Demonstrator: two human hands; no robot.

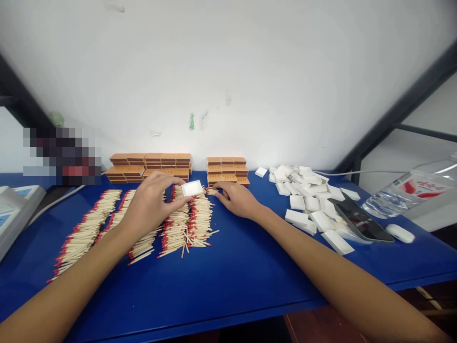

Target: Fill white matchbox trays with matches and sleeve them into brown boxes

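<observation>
Our left hand (148, 202) pinches a small white tray (192, 188) between thumb and fingers, open side up, at the far end of the two rightmost match rows (200, 219). At three o'clock from it our right hand (237, 197) curls its grip to some matches (211, 191); whether it is pinching any, we cannot tell. Sticks lie loose and crossed towards five o'clock — a dipping left wrist could scatter them over the bench (250, 267). Too hard a squeeze could buckle the tray, and knuckles pushed forward could topple the orange matchboxes (227, 169) at two o'clock.
</observation>
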